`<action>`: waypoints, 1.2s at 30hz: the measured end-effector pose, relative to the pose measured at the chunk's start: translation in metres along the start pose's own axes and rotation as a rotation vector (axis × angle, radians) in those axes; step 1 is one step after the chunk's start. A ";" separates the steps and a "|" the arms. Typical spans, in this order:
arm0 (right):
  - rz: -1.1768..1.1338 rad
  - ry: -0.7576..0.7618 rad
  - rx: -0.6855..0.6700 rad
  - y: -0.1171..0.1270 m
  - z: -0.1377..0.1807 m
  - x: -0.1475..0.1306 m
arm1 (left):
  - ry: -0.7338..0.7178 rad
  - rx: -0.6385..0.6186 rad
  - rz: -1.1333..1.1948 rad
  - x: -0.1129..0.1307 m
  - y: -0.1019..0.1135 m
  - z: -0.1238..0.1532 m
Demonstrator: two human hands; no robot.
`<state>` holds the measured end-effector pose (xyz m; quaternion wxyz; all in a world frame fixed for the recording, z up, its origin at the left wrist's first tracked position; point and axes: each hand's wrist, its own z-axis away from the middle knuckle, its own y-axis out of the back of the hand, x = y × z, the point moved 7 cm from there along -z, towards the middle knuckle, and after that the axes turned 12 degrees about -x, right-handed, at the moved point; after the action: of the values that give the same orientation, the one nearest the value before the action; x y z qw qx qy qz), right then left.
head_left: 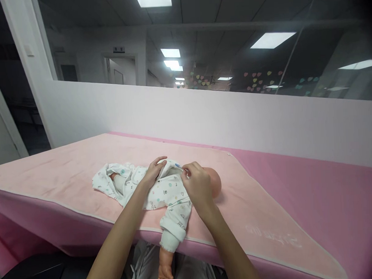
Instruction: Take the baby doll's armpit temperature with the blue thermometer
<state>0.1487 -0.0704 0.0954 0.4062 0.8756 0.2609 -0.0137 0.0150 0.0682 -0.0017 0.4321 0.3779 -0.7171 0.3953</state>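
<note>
A baby doll lies on its back on the padded table, its bald head [216, 182] to the right. It wears a white baby romper [168, 192] printed with small coloured figures. One doll arm [165, 266] hangs over the near edge, its sleeve cuff turned back. My left hand [156, 172] is closed on the romper's front flap at the chest. Beside the doll's neck, my right hand [198, 184] pinches the collar edge, where a small blue patch shows inside. The right hand partly hides the doll's head.
Beneath the doll is a light pink mat [253, 210] with pale piping, over a darker pink table cover [323, 183]. A white low wall [203, 118] with a window above stands behind. My lap is right below the near edge.
</note>
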 end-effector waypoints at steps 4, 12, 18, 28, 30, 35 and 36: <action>0.049 0.038 -0.078 -0.009 0.007 -0.005 | 0.017 -0.009 0.012 -0.001 0.000 0.001; 0.242 -0.022 -0.232 -0.094 -0.031 0.028 | 0.212 0.097 -0.419 -0.015 0.016 -0.015; 0.185 0.027 -0.148 -0.108 -0.029 0.032 | 0.223 0.142 -0.952 -0.009 0.018 -0.045; 0.043 0.014 -0.151 -0.113 -0.028 0.038 | 0.124 -0.056 -1.407 -0.007 -0.020 -0.078; 0.045 0.010 -0.159 -0.113 -0.027 0.037 | 0.092 -0.055 -1.413 0.002 -0.021 -0.076; 0.065 -0.015 -0.116 -0.105 -0.026 0.033 | 0.083 -0.189 -1.539 0.022 -0.023 -0.064; 0.066 -0.014 -0.107 -0.103 -0.026 0.033 | 0.121 -0.215 -1.573 0.022 -0.021 -0.060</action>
<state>0.1238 0.0179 0.0327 0.4543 0.8608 0.2292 0.0075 0.0456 0.1086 0.0419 0.6567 0.7074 -0.2498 -0.0773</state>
